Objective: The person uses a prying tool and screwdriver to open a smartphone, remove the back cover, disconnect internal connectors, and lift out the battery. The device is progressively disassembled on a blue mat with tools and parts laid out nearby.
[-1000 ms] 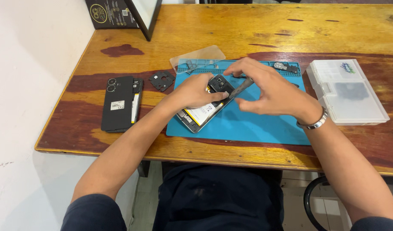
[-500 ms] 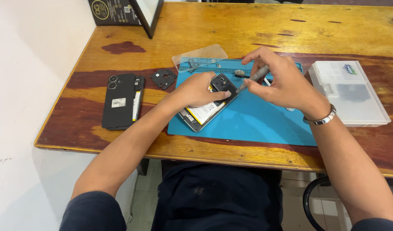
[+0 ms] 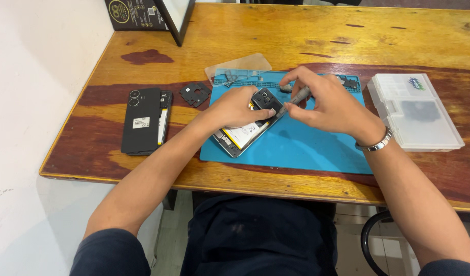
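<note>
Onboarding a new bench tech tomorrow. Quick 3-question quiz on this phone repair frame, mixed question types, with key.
1. True or false: the opened phone lies on the blue mat.
2. Which hand holds the screwdriver?
A. left hand
B. right hand
C. neither
3. What lies on the wooden table between the black back cover and the mat's left edge?

Key:
1. True.
2. B; the tip points at the phone's upper end, near the camera module.
3. A small black plastic plate, near the mat's upper left corner.
</note>
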